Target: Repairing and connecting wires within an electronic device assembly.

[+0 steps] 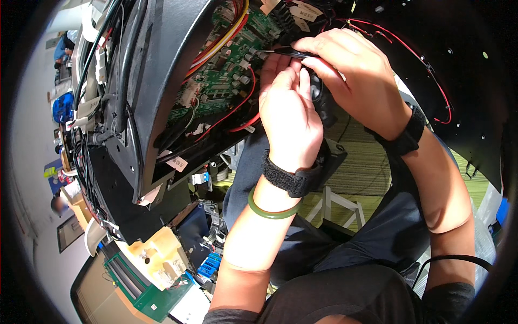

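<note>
My right hand point(359, 70) comes in from the right, thumb and fingers closed on a slim black tool point(295, 53) with a thin tip, possibly tweezers. The tip points left at the edge of a green circuit board point(213, 67) inside a black metal housing point(164, 65). Close below it, my left hand point(291, 116) has its fingers bent together beside the board. What they hold, if anything, is hidden. Red, yellow and white wires point(224, 40) cross the board's upper part. A thin red wire point(237, 108) runs down from a white connector near my left hand.
A black panel point(458, 70) with a loose red wire point(426, 62) stands on the right. Black cables point(89, 162) hang down the housing's left side. Below left are a blue connector block point(209, 264) and a green-edged case point(127, 281). A grey metal frame point(337, 208) stands between my legs.
</note>
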Tool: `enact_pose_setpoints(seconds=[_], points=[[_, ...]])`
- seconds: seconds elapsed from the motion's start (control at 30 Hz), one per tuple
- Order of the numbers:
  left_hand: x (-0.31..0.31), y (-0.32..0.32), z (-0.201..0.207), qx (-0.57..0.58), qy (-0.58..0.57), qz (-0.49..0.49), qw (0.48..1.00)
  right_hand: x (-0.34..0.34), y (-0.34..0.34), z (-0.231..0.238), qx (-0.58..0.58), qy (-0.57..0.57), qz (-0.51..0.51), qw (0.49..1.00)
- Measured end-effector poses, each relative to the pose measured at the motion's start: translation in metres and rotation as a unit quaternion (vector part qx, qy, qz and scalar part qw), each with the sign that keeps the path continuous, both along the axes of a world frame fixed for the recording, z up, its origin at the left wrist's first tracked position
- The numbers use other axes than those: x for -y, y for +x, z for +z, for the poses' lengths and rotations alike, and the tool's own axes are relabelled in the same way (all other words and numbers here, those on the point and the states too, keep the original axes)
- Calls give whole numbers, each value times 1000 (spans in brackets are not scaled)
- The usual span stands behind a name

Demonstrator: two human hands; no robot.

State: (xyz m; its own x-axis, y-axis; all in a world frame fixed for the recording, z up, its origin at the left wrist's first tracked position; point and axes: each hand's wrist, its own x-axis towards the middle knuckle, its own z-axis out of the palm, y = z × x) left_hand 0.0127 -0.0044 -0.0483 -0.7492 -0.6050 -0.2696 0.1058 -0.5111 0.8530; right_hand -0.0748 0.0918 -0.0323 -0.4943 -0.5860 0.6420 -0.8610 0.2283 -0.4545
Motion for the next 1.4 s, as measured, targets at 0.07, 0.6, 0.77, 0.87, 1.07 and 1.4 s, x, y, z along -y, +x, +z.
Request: enact_pose_setpoints(seconds=[0.07, 0.6, 0.77, 0.87, 1.07, 1.4], points=[[-3, -3, 11, -16, 106, 11, 994, -2, 1, 1, -30, 0, 2, 1000], [-7, -5, 22, 9, 137, 59, 989, 0, -1, 6, 25, -11, 36, 999], [-7, -3, 20, 6, 140, 64, 988, 0, 3, 6, 40, -6, 34, 999], [-8, -4, 21, -6, 131, 47, 990, -1, 2, 7, 43, 0, 32, 999], [-8, -6, 22, 5, 135, 71, 988, 1, 4, 9, 34, 0, 31, 999], [-7, -6, 22, 4, 131, 38, 991, 0, 6, 10, 36, 3, 43, 998]])
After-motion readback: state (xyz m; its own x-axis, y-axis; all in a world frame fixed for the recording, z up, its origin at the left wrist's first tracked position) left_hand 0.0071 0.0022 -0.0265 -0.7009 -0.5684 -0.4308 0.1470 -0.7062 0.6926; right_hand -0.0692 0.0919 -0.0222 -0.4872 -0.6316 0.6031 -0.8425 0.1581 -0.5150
